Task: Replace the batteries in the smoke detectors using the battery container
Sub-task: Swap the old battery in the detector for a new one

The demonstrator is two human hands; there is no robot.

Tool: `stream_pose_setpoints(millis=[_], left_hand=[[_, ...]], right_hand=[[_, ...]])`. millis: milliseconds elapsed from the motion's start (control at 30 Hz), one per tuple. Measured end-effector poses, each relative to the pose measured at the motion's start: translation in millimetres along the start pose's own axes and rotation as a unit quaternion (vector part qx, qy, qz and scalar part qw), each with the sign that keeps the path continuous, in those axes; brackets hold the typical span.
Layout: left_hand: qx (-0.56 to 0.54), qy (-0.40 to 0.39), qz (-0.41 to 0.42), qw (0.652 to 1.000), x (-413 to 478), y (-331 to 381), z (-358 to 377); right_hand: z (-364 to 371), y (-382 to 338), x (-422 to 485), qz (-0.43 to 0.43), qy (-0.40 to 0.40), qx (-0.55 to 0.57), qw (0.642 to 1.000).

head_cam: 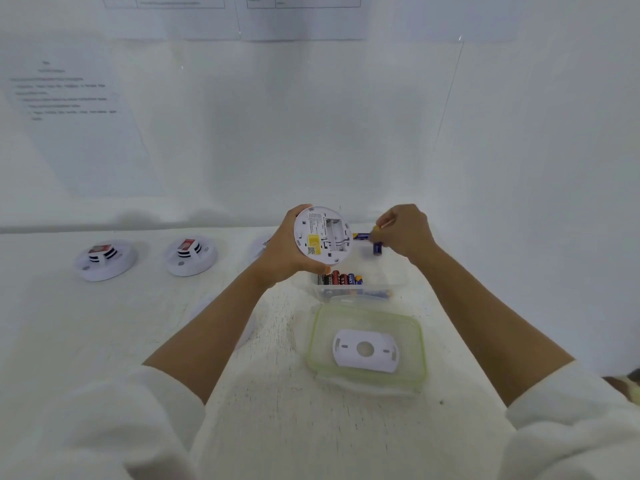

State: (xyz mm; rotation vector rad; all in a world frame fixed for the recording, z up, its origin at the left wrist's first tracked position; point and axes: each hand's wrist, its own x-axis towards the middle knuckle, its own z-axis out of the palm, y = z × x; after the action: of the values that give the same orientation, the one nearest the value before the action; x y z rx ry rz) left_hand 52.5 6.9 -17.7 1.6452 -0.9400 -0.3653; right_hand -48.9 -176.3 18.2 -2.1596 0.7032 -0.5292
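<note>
1. Head view: the left hand (280,252) grips a smoke detector (322,235), underside showing, over the battery container (393,273).
2. The right hand (405,232) pinches blue batteries (376,247); how many is unclear.
3. A second detector (258,244) sits mostly hidden behind the left hand.

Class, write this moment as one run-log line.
left hand: holds smoke detector, underside showing | right hand: pinches blue battery above battery container | lid: off, bracket on it
</note>
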Motion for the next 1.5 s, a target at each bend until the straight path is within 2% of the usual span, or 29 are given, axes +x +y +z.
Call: stream_pose_setpoints(millis=[133,233,400,567,700,967,1167,1500], left_hand=[[0.013,0.001,-0.001,1.000,2,-2,-5],[0.012,0.004,-0.002,1.000,4,-2,-5],[0.010,0.001,0.000,1.000,10,-4,-6],[-0.001,0.000,0.004,1.000,21,-3,-8],[-0.004,0.004,0.003,1.000,35,-5,-13],[0.000,0.008,-0.018,1.000,57,-23,-17],[-0.005,0.002,-0.020,1.000,61,-33,-17],[-0.004,0.008,-0.019,1.000,60,-33,-21]], right_hand=[[12,11,2,0.017,-0.093,-0.172,0.981],[19,12,1,0.020,-0.133,-0.240,0.962],[15,12,16,-0.023,-0.104,-0.249,0.963],[13,12,44,-0.054,-0.054,-0.205,0.976],[22,16,70,-0.059,-0.069,-0.218,0.972],[55,26,109,-0.086,-0.165,-0.348,0.919],[68,31,114,-0.111,-0.155,-0.439,0.878],[72,27,114,-0.144,-0.175,-0.479,0.848]])
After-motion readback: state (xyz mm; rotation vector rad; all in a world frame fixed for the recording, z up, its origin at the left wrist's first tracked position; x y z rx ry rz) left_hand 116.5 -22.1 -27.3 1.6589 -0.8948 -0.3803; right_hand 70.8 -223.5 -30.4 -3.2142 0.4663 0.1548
